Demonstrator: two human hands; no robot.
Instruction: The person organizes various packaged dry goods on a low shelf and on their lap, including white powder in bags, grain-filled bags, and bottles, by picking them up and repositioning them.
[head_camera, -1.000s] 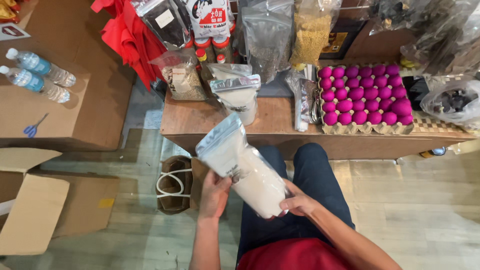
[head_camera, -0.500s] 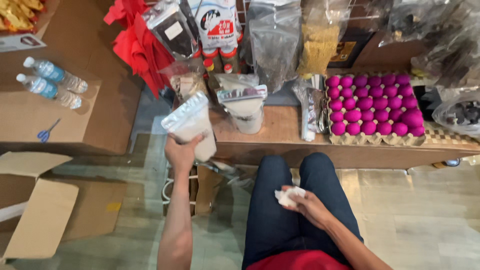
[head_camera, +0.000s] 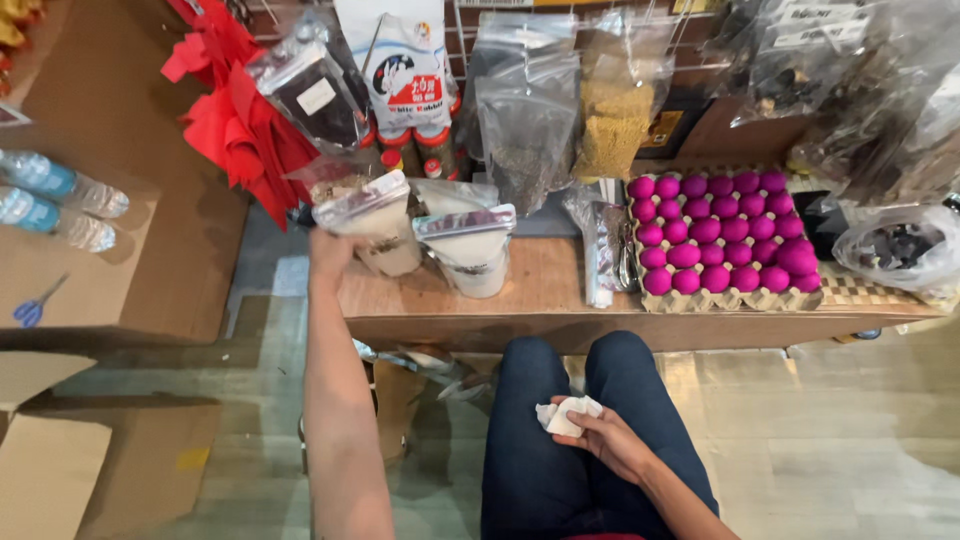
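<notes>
Fingers of the left hand (head_camera: 330, 252) are gripping a clear pouch of white powder (head_camera: 372, 218), holding it at the left end of the wooden shelf (head_camera: 545, 290), just beside a second similar pouch (head_camera: 470, 248) standing there. Resting on the thigh, the right hand (head_camera: 610, 440) is pinching a crumpled white tissue (head_camera: 568, 415). Pink eggs (head_camera: 722, 228) are sitting in a tray on the shelf, well apart to the right.

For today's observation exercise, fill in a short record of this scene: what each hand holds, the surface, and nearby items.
Left hand: grips a clear plastic zip pouch of white powder at the low wooden bench
Right hand: holds a crumpled white tissue on the lap
Beside pouch: similar pouch, standing upright
Bench right: cardboard tray of bright pink eggs
</notes>
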